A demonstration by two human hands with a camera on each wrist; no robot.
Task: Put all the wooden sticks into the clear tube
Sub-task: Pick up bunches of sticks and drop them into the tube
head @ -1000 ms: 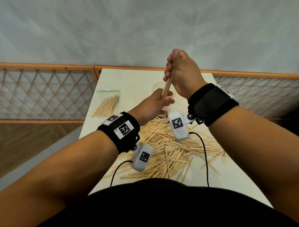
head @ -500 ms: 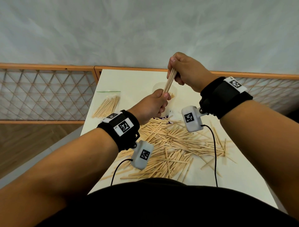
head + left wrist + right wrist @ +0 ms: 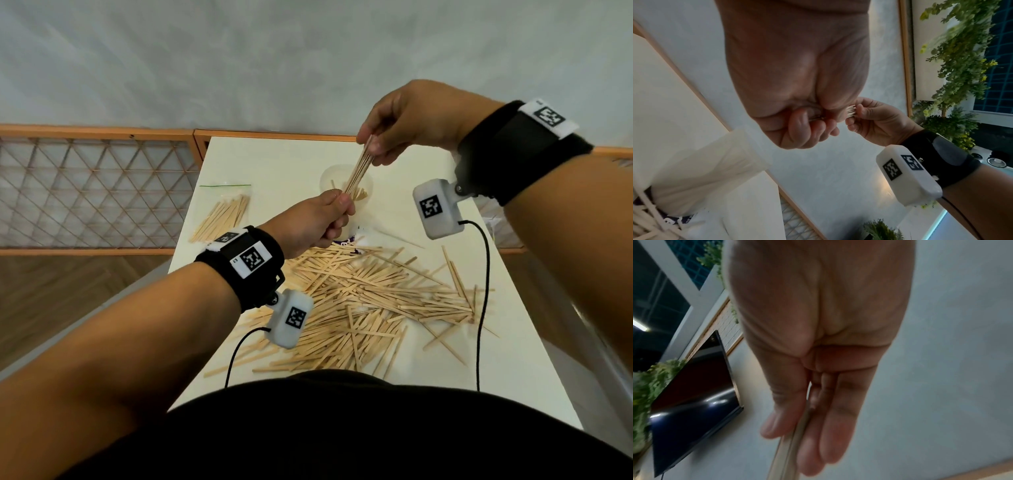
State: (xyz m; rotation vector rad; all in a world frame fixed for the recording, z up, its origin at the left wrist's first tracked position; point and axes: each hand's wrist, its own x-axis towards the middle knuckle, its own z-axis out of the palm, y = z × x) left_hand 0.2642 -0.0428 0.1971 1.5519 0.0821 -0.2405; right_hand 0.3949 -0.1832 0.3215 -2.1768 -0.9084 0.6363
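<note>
A thin bundle of wooden sticks slants in the air above the clear tube, which stands at mid-table with a few sticks inside. My left hand grips the bundle's lower end in curled fingers. My right hand pinches its upper end between thumb and fingers. In the left wrist view the bundle's end shows between both hands, with the tube below left. The right wrist view shows the bundle running between thumb and fingers. A big loose pile of sticks covers the near table.
A clear zip bag with more sticks lies at the table's left edge. The white table is backed by a wooden lattice rail and a grey wall. Wrist camera cables hang over the pile.
My right hand has swung up and right, tilting the bundle's top to the right. The left hand keeps its grip on the lower end near the tube.
</note>
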